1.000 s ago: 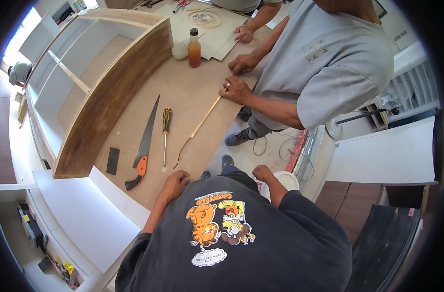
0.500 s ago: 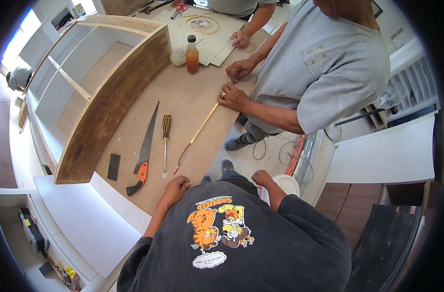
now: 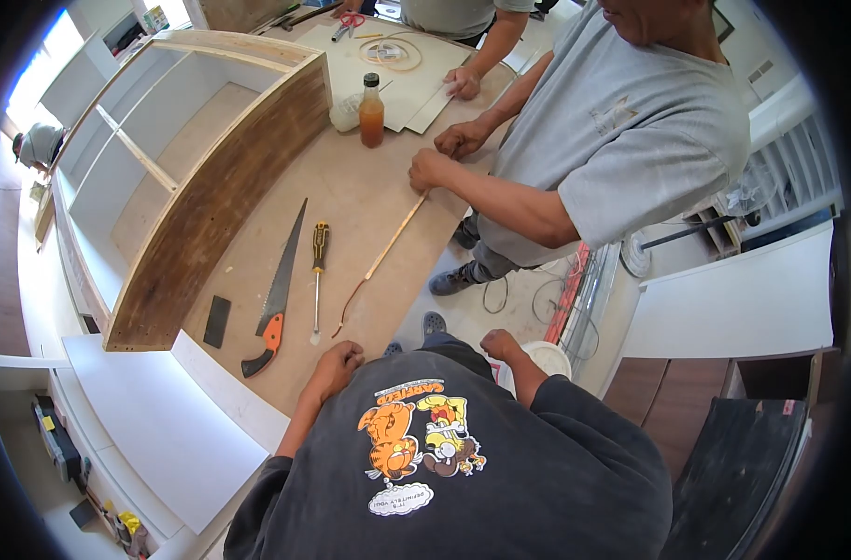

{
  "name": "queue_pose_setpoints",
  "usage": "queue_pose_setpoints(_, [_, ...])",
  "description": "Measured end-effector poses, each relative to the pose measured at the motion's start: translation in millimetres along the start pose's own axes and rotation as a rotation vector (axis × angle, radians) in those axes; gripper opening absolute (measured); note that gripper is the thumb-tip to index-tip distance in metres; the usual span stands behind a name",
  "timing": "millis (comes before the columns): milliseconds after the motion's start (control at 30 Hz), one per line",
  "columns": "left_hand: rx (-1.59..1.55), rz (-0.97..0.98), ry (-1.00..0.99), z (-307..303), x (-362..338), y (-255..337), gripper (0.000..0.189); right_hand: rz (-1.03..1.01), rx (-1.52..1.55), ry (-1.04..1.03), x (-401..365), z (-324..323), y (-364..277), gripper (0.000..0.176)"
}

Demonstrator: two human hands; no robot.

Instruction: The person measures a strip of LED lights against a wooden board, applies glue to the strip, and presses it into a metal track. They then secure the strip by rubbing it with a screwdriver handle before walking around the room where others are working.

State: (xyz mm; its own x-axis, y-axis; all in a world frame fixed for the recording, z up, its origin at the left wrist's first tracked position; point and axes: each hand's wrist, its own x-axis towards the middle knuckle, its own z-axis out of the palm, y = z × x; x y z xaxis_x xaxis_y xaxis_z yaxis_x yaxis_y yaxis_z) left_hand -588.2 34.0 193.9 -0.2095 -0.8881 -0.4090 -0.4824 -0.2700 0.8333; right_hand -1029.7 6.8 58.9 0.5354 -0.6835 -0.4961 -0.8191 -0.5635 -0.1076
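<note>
Worktop (image 3: 369, 201): curved plywood surface, pale brown, with a person in a dark printed shirt at its near edge. Left hand (image 3: 337, 362): rests on the near edge of the worktop, fingers (image 3: 349, 351) curled together into a loose fist with nothing seen in them; it lies just beside the near end of the thin wooden strip (image 3: 393, 238) and near the tip of the screwdriver (image 3: 318, 269). Right hand (image 3: 500, 343): held off the worktop edge, above the floor, just beside a white round tub (image 3: 548, 353); its fingers are turned under, and whether they grip anything cannot be told. Thin wooden strip: lies flat and slantwise along the worktop's right side, its near end curling off in a reddish tail, its far end under a co-worker's hand (image 3: 430, 170) that presses down on it. Co-worker, grey shirt: second hand (image 3: 458, 138) on the worktop just beyond the first. Screwdriver: yellow-and-black handle, shaft pointing toward the near edge, between the strip and the hand saw (image 3: 276, 289). Hand saw: orange-and-black handle, blade pointing away. Dark flat block (image 3: 217, 315): left of the saw handle. Bottle (image 3: 371, 98): amber liquid, black cap, upright at the far end. Curved wooden frame (image 3: 220, 177): stands along the left. Another person's hand (image 3: 463, 82): on pale sheets (image 3: 416, 89) beyond the bottle.
</note>
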Motion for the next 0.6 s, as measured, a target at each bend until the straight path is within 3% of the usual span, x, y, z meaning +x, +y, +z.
queue_pose_setpoints(100, [0.014,0.002,0.004,-1,-2,3,0.023,-0.077,0.000,0.150,7,22,10,0.010])
queue_pose_setpoints(400, [0.051,0.017,0.005,-3,-3,11,0.021,-0.015,0.109,0.117,7,23,11,0.009])
queue_pose_setpoints(500, [0.028,0.013,0.010,-3,-3,12,0.021,0.035,0.109,0.015,7,18,8,0.020])
queue_pose_setpoints(600, [0.055,0.033,0.004,-3,-2,10,0.020,0.080,0.227,0.138,8,25,8,0.011])
